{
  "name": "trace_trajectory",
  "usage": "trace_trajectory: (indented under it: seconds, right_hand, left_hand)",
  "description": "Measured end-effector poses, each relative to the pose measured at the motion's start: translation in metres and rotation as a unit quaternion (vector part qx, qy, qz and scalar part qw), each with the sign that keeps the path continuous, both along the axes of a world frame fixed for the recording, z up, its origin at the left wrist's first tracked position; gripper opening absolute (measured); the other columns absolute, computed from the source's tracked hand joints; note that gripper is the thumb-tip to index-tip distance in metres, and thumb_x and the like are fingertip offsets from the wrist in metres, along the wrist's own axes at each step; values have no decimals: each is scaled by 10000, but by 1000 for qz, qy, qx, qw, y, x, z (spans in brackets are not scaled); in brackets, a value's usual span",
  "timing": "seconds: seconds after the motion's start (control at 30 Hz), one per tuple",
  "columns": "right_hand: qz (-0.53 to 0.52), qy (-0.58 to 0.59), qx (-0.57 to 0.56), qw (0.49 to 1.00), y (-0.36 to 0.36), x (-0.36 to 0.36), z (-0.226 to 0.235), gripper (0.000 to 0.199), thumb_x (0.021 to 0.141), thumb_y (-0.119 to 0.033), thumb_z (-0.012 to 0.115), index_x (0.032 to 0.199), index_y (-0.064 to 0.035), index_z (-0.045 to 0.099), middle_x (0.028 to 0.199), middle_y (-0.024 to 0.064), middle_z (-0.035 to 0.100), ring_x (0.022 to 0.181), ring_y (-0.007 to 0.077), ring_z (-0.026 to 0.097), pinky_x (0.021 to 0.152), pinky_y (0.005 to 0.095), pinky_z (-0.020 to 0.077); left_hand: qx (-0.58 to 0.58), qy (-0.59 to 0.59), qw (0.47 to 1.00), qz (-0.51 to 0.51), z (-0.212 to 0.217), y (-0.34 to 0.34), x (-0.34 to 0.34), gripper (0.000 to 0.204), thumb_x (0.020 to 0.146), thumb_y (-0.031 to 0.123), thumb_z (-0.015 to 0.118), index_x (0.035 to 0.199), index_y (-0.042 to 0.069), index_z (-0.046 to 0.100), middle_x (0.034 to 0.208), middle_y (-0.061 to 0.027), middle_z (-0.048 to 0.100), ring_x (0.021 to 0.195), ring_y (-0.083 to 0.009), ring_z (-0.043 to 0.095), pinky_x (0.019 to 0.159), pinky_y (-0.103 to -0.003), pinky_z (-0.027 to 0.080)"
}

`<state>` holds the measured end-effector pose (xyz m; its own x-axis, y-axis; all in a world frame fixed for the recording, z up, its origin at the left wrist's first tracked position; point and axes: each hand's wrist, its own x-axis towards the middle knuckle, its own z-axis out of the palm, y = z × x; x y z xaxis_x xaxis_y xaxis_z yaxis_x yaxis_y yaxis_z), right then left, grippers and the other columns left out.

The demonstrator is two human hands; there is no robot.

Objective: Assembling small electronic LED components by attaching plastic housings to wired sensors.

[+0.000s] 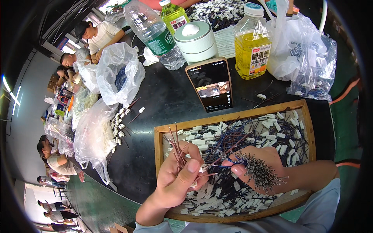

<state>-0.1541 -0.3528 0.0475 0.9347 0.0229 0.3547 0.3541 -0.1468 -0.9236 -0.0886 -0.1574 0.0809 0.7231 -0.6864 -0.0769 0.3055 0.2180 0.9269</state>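
Over a wooden-framed tray (307, 128), my left hand (175, 180) is closed on several brown wires (178, 149), which stick up between its fingers. A small white connector (202, 169) shows at its thumb tip. My right hand (268, 154) is wrapped round a thick bundle of terminal wires (261, 174), their metal ends fanned toward me. Between its thumb and finger a blue wire (221, 166) reaches across to the white connector; whether its end sits inside, I cannot tell. Below both hands, the tray holds many white connectors with dark wires (229, 198).
Beyond the tray a phone (211, 87) stands upright, near a white lidded cup (196, 44), a clear bottle (155, 35) and a yellow drink bottle (252, 46). Plastic bags (93, 136) and loose connectors lie left, more bags (307, 54) right. Several people (103, 37) sit farther along.
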Motion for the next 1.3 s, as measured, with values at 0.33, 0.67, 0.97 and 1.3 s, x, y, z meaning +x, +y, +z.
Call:
trace_trajectory:
  seconds: [0.33,0.67,0.97,1.3]
  right_hand:
    - [73,24,-42,996,-13,-2,-1,372,763,-145,692,1088,-20,560,883,94,639,749,227,649,624,280,485]
    - [136,-7,-9,991,-21,-1,-7,326,669,-98,724,963,0,624,980,109,649,832,242,660,713,283,517]
    - [71,0,-53,996,-19,2,-5,304,672,-109,719,950,-19,634,915,125,648,803,239,661,685,271,499]
    - [2,85,23,996,-7,-1,4,274,803,-90,655,1033,-21,522,888,72,634,762,125,624,660,278,492]
  left_hand:
    - [45,-71,996,22,0,-1,-7,165,922,135,509,942,22,390,723,-31,464,549,-66,424,507,-204,351]
    - [217,-245,944,-52,1,2,-14,194,846,20,593,924,6,416,721,-75,562,615,-83,557,542,-239,439]
    - [156,-179,970,43,4,5,-9,168,867,97,576,923,-6,456,720,-40,531,566,-55,481,509,-191,382]
    - [-37,56,988,141,-1,14,21,337,989,310,305,791,83,455,616,-7,401,362,-45,244,298,-187,197]
